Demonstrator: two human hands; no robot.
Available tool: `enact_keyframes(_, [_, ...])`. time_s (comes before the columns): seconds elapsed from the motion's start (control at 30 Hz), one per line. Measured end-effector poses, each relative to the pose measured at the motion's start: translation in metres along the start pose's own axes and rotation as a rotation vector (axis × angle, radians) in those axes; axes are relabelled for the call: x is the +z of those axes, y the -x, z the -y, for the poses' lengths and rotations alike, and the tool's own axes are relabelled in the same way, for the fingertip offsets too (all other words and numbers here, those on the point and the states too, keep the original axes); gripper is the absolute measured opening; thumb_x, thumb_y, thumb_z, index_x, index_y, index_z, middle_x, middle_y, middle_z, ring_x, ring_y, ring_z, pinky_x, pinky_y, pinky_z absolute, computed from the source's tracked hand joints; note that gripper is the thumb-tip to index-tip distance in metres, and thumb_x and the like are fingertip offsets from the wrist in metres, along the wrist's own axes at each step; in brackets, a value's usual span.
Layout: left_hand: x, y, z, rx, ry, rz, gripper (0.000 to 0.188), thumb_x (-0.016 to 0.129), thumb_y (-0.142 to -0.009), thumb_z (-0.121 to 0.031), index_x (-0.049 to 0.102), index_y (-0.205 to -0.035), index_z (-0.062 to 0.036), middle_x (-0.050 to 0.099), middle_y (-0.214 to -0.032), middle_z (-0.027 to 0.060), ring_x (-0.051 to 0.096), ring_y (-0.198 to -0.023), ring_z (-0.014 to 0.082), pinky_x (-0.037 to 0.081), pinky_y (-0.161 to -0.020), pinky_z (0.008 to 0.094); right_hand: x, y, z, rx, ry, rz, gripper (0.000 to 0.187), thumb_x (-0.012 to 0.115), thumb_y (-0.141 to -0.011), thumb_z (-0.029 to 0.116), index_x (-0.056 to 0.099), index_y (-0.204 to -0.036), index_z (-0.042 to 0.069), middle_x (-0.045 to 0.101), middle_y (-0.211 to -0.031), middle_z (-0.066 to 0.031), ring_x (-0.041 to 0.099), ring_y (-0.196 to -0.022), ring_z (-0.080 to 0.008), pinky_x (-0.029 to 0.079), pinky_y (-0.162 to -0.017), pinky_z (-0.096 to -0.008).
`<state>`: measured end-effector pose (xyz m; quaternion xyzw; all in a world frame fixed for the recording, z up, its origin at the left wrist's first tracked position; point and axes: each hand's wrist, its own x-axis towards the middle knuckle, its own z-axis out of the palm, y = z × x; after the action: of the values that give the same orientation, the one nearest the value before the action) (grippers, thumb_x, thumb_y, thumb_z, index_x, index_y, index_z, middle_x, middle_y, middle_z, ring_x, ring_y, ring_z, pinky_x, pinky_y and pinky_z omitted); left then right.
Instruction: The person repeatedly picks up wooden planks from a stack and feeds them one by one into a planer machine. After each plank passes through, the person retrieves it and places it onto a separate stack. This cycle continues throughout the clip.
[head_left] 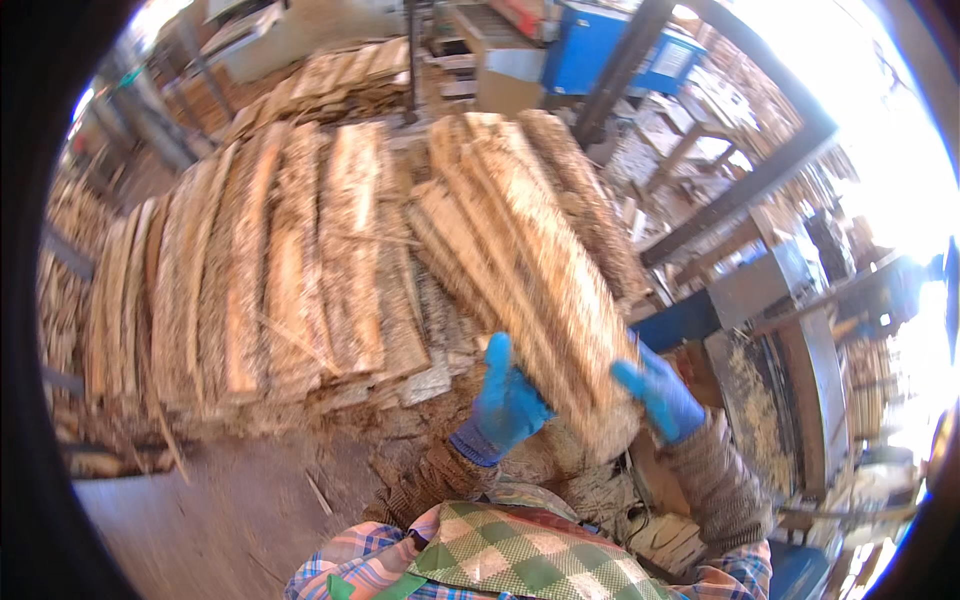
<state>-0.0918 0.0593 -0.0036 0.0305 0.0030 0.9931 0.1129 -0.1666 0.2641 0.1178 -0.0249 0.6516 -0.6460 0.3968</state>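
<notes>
Gloved hands, left, right, slab bundle between

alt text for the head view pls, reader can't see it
Two blue-gloved hands, left hand and right hand, hold the near end of a bundle of rough bark-edged wood slabs angled away up-left. Left of it lies a stacked pile of similar slabs above a sawdust-strewn floor; a blue machine stands behind.

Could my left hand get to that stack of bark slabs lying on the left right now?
Probably not right away. The left hand is pressed to the bundle of wood slabs that both hands carry, the right hand at its other side. The stacked slabs lie unobstructed beyond it.
</notes>
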Motion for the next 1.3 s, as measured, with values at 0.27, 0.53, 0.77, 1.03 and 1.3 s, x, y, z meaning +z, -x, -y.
enact_keyframes(0.27, [-0.077, -0.007, 0.083, -0.059, -0.308, -0.124, 0.102, 0.045, -0.094, -0.081, 0.029, -0.164, -0.0084, 0.038, -0.162, 0.0265, 0.049, -0.139, 0.044, 0.043, -0.115, 0.0622, -0.005, 0.169, -0.1, -0.322, 0.33, -0.166, 0.091, 0.076, -0.097, 0.017, 0.019, -0.168, 0.006, 0.028, -0.171, -0.013, 0.03, -0.154, -0.023, 0.025, -0.126, -0.0402])
enact_keyframes(0.53, [-0.029, -0.027, 0.157, -0.322, -0.907, 0.058, 0.103, 0.047, -0.094, -0.082, 0.025, -0.166, -0.0109, 0.035, -0.165, 0.0163, 0.042, -0.145, 0.0363, 0.036, -0.122, 0.0552, -0.039, 0.226, -0.188, -0.302, 0.173, -0.552, 0.11, 0.08, -0.09, 0.051, 0.012, -0.17, 0.019, 0.039, -0.164, -0.0219, 0.044, -0.146, -0.0283, 0.036, -0.12, -0.0433])
enact_keyframes(0.77, [-0.094, -0.065, 0.309, -0.731, -0.515, 0.035, 0.069, 0.045, -0.11, -0.05, 0.027, -0.164, -0.0104, 0.047, -0.154, 0.0158, 0.055, -0.131, 0.0305, 0.055, -0.108, 0.0478, -0.085, 0.184, -0.321, -0.313, -1.128, -0.762, 0.075, 0.051, -0.105, 0.065, 0.055, -0.147, 0.003, 0.062, -0.137, -0.0076, 0.061, -0.116, -0.0171, 0.052, -0.099, -0.0342])
enact_keyframes(1.03, [-0.156, -0.102, 0.366, -1.342, -0.448, -0.026, 0.074, 0.051, -0.108, -0.048, 0.023, -0.165, -0.0114, 0.043, -0.157, 0.0187, 0.053, -0.136, 0.0341, 0.055, -0.109, 0.0491, -0.093, 0.173, -0.334, -0.358, -0.954, -1.239, 0.078, 0.063, -0.1, 0.06, 0.053, -0.146, -0.001, 0.066, -0.128, -0.0143, 0.062, -0.116, -0.0245, 0.049, -0.103, -0.0393])
enact_keyframes(1.3, [-0.159, -0.109, 0.369, -1.475, -0.317, -0.029, 0.083, 0.051, -0.104, -0.057, 0.02, -0.166, -0.0118, 0.035, -0.161, 0.0202, 0.047, -0.141, 0.0374, 0.049, -0.114, 0.0517, -0.081, 0.22, -0.291, -0.554, -0.381, -1.308, 0.087, 0.074, -0.098, 0.027, 0.025, -0.164, 0.0, 0.035, -0.166, -0.0209, 0.039, -0.15, -0.0283, 0.032, -0.124, -0.0412])
